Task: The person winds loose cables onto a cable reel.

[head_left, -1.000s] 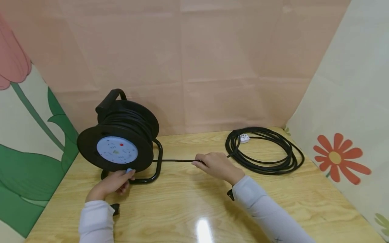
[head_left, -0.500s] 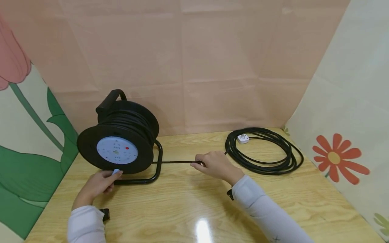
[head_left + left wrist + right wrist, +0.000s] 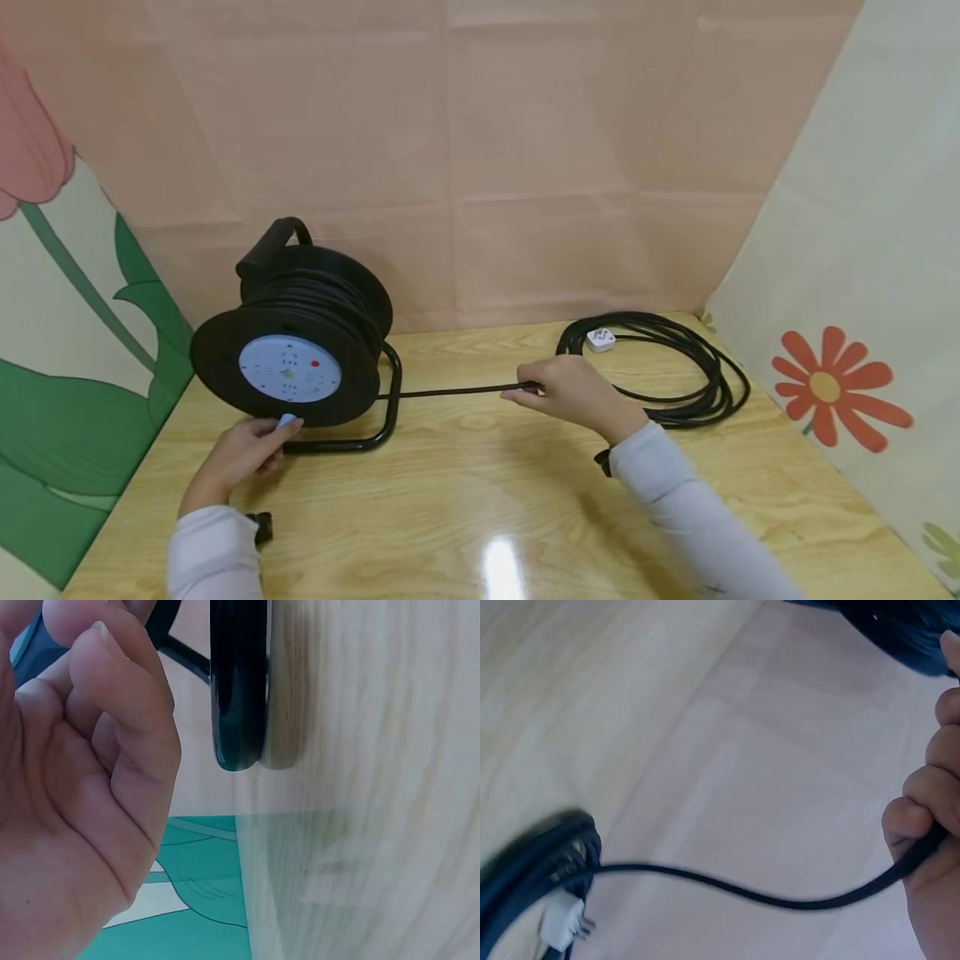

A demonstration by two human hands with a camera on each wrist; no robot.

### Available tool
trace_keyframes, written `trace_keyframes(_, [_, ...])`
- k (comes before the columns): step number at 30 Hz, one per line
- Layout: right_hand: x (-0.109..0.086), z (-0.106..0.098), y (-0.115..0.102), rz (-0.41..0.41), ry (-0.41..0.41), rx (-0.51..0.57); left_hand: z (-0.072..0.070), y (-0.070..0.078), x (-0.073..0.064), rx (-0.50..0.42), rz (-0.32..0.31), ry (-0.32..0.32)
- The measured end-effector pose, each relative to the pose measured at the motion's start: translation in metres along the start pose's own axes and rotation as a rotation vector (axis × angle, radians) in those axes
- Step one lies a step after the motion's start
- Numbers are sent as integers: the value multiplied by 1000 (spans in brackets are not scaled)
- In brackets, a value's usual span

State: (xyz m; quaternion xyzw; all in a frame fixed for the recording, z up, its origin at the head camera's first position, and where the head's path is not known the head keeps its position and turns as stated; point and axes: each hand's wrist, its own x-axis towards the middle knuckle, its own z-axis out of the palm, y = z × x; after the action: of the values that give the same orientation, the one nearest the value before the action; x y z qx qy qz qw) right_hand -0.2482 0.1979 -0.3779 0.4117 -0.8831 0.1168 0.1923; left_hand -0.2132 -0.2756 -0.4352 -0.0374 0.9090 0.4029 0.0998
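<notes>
Your right fingers (image 3: 529, 373) are gripping black cable (image 3: 457, 391) stretching left to the cable reel (image 3: 289, 367), whose blue knob (image 3: 286, 421) your left fingers (image 3: 274, 442) are pinching.

The right hand (image 3: 581, 396) hides some coiled cable (image 3: 693, 415), apparently its near-left part.

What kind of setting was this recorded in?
Probably a staged indoor tabletop set: a pale wood-grain table, a creased pinkish-beige backdrop sheet behind it, and a whitish side panel printed with a red-orange flower.

Head view high, facing forward-down; wrist views close, tilted; head, right share plug (image 3: 601, 339).
</notes>
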Motion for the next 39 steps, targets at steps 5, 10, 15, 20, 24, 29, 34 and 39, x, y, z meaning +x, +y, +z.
trace_keyframes(5, [-11,-31,17,-47,158,64,-1,0,-1,-29,21,18])
trace_keyframes(10, [-22,-57,27,-67,291,29,-2,-1,-2,-42,21,28])
trace_keyframes(15, [-30,-66,33,-3,306,-85,-2,-3,-3,-57,19,32])
trace_keyframes(20, [-45,-69,49,158,342,-83,-4,-5,-3,-79,7,50])
trace_keyframes(24, [-58,-66,57,259,336,12,-5,-7,-3,-80,9,64])
trace_keyframes(29, [-66,-56,63,348,318,114,-9,-9,-6,-38,30,129])
trace_keyframes(34, [-67,-42,72,403,306,126,-16,-11,-11,-36,31,217])
trace_keyframes(39, [-61,-30,77,365,276,127,-22,-9,-15,-56,13,251])
